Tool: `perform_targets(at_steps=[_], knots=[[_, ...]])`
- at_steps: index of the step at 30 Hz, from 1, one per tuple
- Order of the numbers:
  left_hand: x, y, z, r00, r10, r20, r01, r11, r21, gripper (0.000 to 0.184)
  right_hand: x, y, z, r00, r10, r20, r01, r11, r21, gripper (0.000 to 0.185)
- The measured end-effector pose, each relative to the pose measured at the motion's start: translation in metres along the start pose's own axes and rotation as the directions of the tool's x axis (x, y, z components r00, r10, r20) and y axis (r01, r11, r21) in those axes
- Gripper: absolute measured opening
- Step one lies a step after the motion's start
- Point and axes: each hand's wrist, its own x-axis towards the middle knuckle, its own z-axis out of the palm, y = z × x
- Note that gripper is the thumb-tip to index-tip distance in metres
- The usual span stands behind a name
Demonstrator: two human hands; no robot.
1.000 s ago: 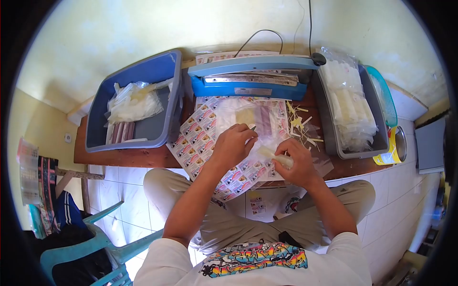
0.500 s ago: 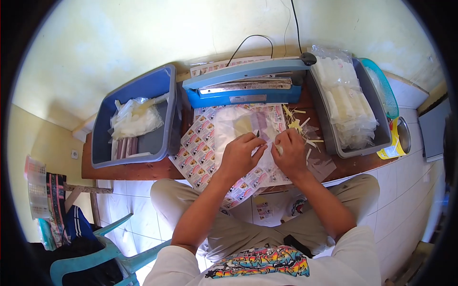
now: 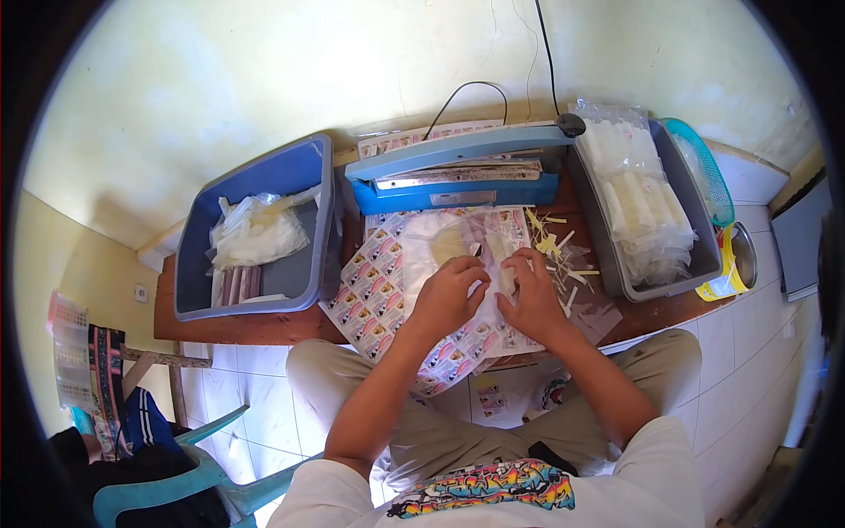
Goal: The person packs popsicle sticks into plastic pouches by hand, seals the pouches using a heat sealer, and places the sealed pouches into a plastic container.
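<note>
My left hand [image 3: 451, 295] is over the printed sheets, fingers curled with the thumb near the index finger. Beside its fingertips shows a small black-and-white piece [image 3: 476, 250]; whatever is inside the curled fingers is hidden. Facing it, my right hand [image 3: 535, 299] has its thumb and fingers apart, near a pale bit of clear plastic. Just beyond both hands lies a clear plastic bag [image 3: 449, 249] with a yellowish patch. Under everything spread the printed label sheets [image 3: 370, 295]. Behind them stands a blue impulse sealer [image 3: 453, 195], its long arm raised slightly.
A grey-blue tub [image 3: 330, 255] on the left holds plastic bags and purplish packs. On the right, another tub [image 3: 616, 273] is full of clear packets [image 3: 647, 207]. Yellow paper strips [image 3: 547, 242] litter the wooden table [image 3: 238, 330]. A yellow tin [image 3: 729, 273] stands at the far right.
My right hand's fingers have spread from a pinch. My left hand stays close by with its fingers curled. The whole view has shifted slightly downward.
</note>
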Motion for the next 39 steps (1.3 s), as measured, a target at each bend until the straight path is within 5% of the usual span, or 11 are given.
perform_targets(at_steps=[5, 21, 29, 39], knots=[[0.001, 0.002, -0.006, 0.996, -0.046, 0.074, 0.047, 0.999, -0.013, 0.013, 0.003, -0.003, -0.01, 0.987, 0.119, 0.107, -0.129, 0.987, 0.099, 0.049], [0.001, -0.003, -0.007, 0.999, 0.011, 0.049, -0.009, 1.0, -0.027, 0.014, 0.021, 0.022, -0.008, 0.998, 0.055, 0.04, -0.055, 0.998, -0.003, 0.037], [0.006, 0.008, -0.032, 0.979, 0.0, -0.205, -0.009, 0.999, -0.045, 0.011, 0.029, -0.028, -0.025, 0.994, -0.091, 0.061, 0.093, 0.995, -0.041, 0.048], [-0.021, 0.003, -0.096, 0.828, -0.064, -0.558, 0.078, 0.997, 0.003, 0.011, 0.039, -0.081, 0.002, 0.956, -0.276, 0.097, 0.252, 0.946, 0.202, 0.044]])
